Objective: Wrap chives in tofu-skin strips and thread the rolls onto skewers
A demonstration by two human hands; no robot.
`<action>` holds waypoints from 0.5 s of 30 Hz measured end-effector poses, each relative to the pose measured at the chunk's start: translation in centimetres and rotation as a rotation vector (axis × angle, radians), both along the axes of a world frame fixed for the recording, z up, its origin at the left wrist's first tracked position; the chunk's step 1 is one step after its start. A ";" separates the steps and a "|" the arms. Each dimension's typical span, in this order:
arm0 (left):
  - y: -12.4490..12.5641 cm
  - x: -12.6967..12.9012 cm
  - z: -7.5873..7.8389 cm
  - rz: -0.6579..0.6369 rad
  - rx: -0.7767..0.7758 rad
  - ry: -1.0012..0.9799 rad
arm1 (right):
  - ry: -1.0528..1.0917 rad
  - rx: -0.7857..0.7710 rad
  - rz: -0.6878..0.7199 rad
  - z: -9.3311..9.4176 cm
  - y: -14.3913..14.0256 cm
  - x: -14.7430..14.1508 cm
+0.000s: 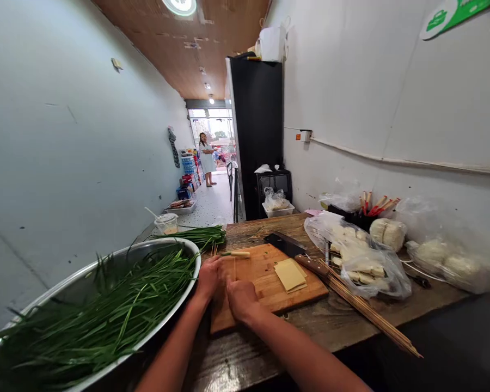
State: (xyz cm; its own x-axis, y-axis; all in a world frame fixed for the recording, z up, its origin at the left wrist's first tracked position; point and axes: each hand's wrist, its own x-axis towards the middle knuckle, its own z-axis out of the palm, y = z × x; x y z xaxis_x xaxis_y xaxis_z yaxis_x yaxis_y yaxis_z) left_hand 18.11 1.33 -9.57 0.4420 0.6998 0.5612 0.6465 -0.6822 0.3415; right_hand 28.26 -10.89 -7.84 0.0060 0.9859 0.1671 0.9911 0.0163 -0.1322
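**Both hands at the near left of the board**

Where the board (pixel 265 283) lies on the wooden table (pixel 322 326), we find both hands together at its near left corner. The left hand (pixel 209 276) sits knuckles-up at the board's left edge, just beside the rim of the steel basin (pixel 147 251). The right hand (pixel 240 296) rests on the board, close against the left one. Fingers of both are curled inward and turned away from the camera — we cannot tell whether either hand is closed on anything, or what lies between them.

A few thin skewers (pixel 214 250) stick out past the left hand toward the far edge, and a single piece with a pale end (pixel 237 253) lies across the board's far left corner. Whether the hands touch these skewers we cannot tell.

On the board's right half lies a small stack of pale yellow sheets (pixel 289 274). A cleaver (pixel 294 251) rests just beyond it, blade on the far corner, wooden handle pointing right.

The basin, left of the hands, is heaped with long green chives (pixel 118 310); a tied chive bundle (pixel 200 235) lies beyond it on the table. Right of the board a long sheaf of bamboo sticks (pixel 367 310) runs toward the near right — beside a clear bag of white blocks (pixel 359 256). More bags (pixel 445 261) sit against the wall.

Far down the corridor a person (pixel 206 158) stands near the doorway.
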 end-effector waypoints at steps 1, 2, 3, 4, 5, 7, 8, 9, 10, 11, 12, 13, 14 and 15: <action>-0.5 0.1 0.2 -0.017 -0.015 0.006 | -0.025 -0.004 -0.002 0.0 -0.3 0.5; -1.0 0.2 0.5 -0.044 -0.033 0.016 | -0.055 -0.011 -0.005 0.1 -0.7 1.2; -1.5 0.4 0.6 -0.079 -0.057 0.031 | -0.088 -0.020 -0.007 0.2 -1.1 2.0; -2.0 0.6 0.8 -0.117 -0.083 0.051 | -0.120 -0.036 -0.012 0.3 -1.4 3.0; -2.4 0.9 0.8 -0.155 -0.111 0.075 | -0.149 -0.052 -0.023 0.5 -1.8 4.1; -3.4 1.5 0.7 -0.211 -0.154 0.113 | -0.188 -0.093 -0.043 0.9 -2.2 6.4; -3.9 1.8 0.6 -0.230 -0.167 0.121 | -0.201 -0.108 -0.048 1.1 -2.4 7.5; -4.4 2.0 0.5 -0.245 -0.174 0.124 | -0.212 -0.116 -0.043 1.3 -2.6 8.7; -4.8 2.2 0.4 -0.259 -0.178 0.124 | -0.224 -0.116 -0.034 1.5 -2.8 9.9; -5.2 2.3 0.3 -0.271 -0.179 0.126 | -0.238 -0.111 -0.014 1.6 -2.9 11.0; -5.5 2.4 0.2 -0.279 -0.178 0.130 | -0.250 -0.107 -0.002 1.7 -3.2 12.2; -5.8 2.4 0.2 -0.286 -0.177 0.139 | -0.261 -0.111 0.002 1.8 -3.4 13.2; -6.1 2.5 0.2 -0.295 -0.179 0.151 | -0.268 -0.117 0.002 1.8 -3.6 14.2; -6.3 2.6 0.2 -0.301 -0.186 0.162 | -0.275 -0.127 -0.003 1.7 -3.8 15.1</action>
State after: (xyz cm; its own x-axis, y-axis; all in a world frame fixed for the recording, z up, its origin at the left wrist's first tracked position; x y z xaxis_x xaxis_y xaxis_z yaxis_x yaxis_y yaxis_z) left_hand 20.66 -4.94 -9.36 0.7155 0.6087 0.3430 0.4826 -0.7855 0.3873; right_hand 43.40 -14.74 -6.11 -0.0199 0.9991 0.0382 0.9900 0.0143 0.1400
